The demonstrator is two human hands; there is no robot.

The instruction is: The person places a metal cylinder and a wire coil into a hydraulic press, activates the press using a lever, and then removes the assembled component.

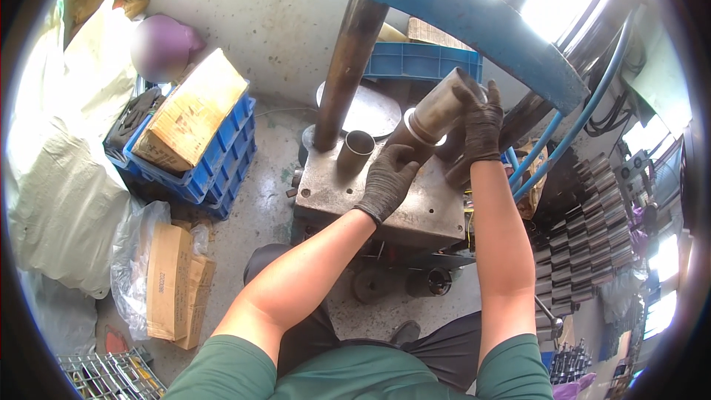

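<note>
A thick metal tube (442,104) leans up and to the right above the steel block (326,196) of a press, with a pale ring (419,132) around it. My right hand (482,127), in a dark work glove, grips the upper end from the right side. Lower down, below the ring, my gloved left hand (389,184) has its fingers around the tube's darker lower part. To the left of the held tube, a short open tube (358,147) stands upright on the block. Whether the held tube's lower end touches the block is hidden.
A blue press beam (459,15) crosses above, carried by a steel column (352,67). Blue hoses (578,133) hang at right, near many stacked metal tubes (585,230). Blue crates (222,170) with a carton (194,111) stand left; cardboard boxes (169,281) lie nearer.
</note>
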